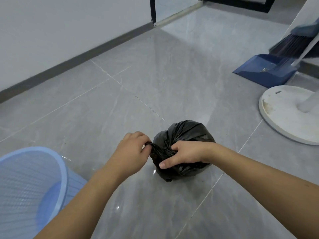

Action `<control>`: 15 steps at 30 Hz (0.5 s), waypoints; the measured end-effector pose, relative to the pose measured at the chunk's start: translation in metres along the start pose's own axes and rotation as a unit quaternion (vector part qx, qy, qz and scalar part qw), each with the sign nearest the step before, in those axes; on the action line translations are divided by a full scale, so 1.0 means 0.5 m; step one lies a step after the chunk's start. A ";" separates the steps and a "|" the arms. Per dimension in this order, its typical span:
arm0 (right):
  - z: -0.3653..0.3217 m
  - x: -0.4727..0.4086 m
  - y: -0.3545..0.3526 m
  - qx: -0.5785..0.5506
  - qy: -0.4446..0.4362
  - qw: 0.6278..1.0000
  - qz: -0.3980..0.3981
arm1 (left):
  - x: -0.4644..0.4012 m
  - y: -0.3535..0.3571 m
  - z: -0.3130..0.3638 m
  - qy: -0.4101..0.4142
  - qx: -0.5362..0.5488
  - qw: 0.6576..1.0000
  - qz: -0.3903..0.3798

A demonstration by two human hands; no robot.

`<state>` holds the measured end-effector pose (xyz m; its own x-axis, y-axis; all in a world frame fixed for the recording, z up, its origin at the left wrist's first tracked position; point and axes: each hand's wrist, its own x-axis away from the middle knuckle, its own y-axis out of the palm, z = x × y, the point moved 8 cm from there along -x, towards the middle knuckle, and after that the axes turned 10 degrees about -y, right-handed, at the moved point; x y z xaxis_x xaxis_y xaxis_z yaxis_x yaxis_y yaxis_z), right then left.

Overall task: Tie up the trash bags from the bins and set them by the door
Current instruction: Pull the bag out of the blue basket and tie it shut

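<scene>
bin (31, 178) left of bag (186, 133) on floor (155, 75)

A: What is on the floor (155, 75)?

B: A small black trash bag (188, 133). It sits on the gray tiles, all round and bunched up.

A: Who is holding it?

B: Two bare hands. The left hand (133, 150) pinches a twisted bit of the bag's top. The right hand (186, 155) grips the bag's neck, with the thumb across the front.

A: What is the blue thing?

B: A light blue bin (51, 169), down at the left, near the left arm.

A: And on the right?

B: A white round stand (279, 114), and behind it a dark blue dustpan (259, 69) with a broom (291, 44) in it.
</scene>
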<state>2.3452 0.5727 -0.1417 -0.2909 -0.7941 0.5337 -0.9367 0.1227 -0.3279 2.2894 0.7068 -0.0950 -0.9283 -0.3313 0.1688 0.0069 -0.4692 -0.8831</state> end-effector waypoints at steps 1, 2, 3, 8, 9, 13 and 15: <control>-0.003 0.000 -0.005 0.016 -0.003 1.000 0.007 | -0.008 0.000 0.008 -0.015 0.020 1.000 -0.011; -0.008 0.000 -0.009 0.029 -0.005 0.999 0.013 | -0.015 0.000 0.014 -0.029 0.038 0.999 -0.023; -0.013 0.002 -0.017 0.048 -0.006 0.999 0.018 | -0.019 0.001 0.020 -0.039 0.050 0.997 -0.033; -0.045 0.050 -0.083 0.201 0.046 0.978 0.034 | -0.022 0.008 0.041 -0.055 0.100 0.992 -0.045; -0.050 0.058 -0.092 0.228 0.059 0.971 0.039 | -0.022 0.012 0.045 -0.061 0.117 0.990 -0.048; -0.081 0.072 -0.104 0.451 0.066 0.885 0.096 | -0.024 0.032 0.057 -0.086 0.162 0.981 -0.059; -0.091 0.076 -0.105 0.522 0.049 0.839 0.147 | -0.023 0.042 0.061 -0.093 0.173 0.979 -0.062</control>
<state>2.3742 0.5630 -0.0686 -0.5421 -0.7619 0.3544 -0.1551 -0.3238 -0.9333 2.3117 0.6762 -0.1022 -0.8469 -0.3816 0.3704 0.0535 -0.7542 -0.6544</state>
